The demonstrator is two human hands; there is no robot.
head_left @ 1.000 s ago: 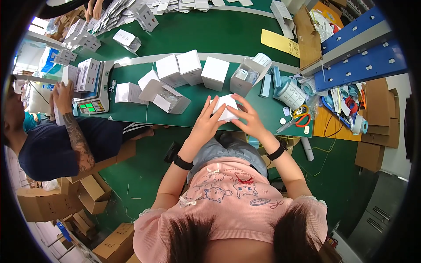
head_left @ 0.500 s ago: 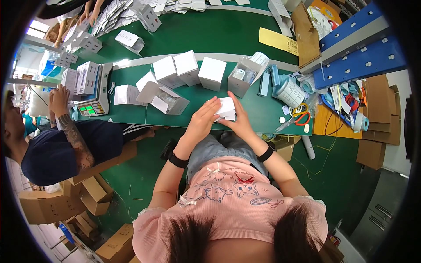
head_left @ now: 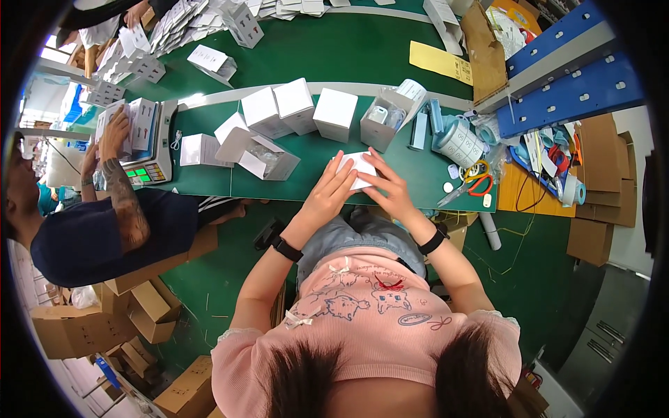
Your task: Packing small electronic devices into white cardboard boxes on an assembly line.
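Note:
A small white carton (head_left: 359, 169) is between my two hands at the table's front edge, its white top facing up. My left hand (head_left: 329, 188) lies along its left side, fingers stretched against it. From the right, my right hand (head_left: 394, 195) presses its fingers onto the carton's top and near edge. The carton's lower part is hidden by my hands. Just beyond stand several closed white cartons (head_left: 336, 110). To the left, an open white carton (head_left: 273, 161) lies on its side with clear plastic inside; another open carton (head_left: 380, 125) holds a white item in clear wrap.
Scissors (head_left: 478, 182) and a roll of labels (head_left: 460, 141) lie to the right, below a blue perforated rack (head_left: 571, 101). A scale (head_left: 162, 150) stands at left, where a co-worker (head_left: 115, 230) handles white boxes. Brown cartons (head_left: 83, 327) stand on the floor at lower left.
Both my hands have shifted from the carton's sides to over its top, and its top now lies flatter. The co-worker's hand has moved up onto the boxes by the scale.

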